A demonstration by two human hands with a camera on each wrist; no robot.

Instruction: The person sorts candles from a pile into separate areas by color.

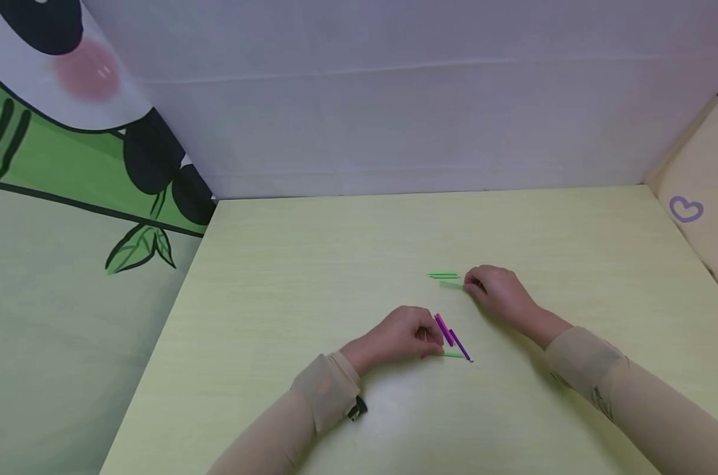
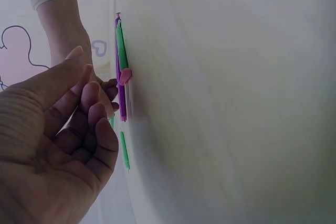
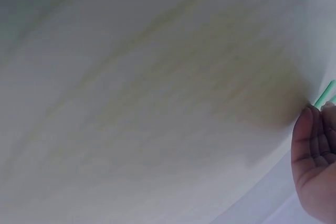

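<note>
While the thin, straight, pale-green stick [image 1: 451,284] lies just on the near side of two brighter green sticks [image 1: 443,274], the right hand [image 1: 494,288] appears to pinch its right end; it looks light, stiff and smooth, probably best held near an end. Nearer and left, the left hand [image 1: 408,335] curls beside a slim purple stick [image 1: 460,345], and I cannot tell whether its fingers grip anything. It partly hides a near green stick [image 1: 454,355], while the right wrist view crops the right hand.

A pale lilac wall [image 1: 394,125] backs the yellowish table [image 1: 288,264].
</note>
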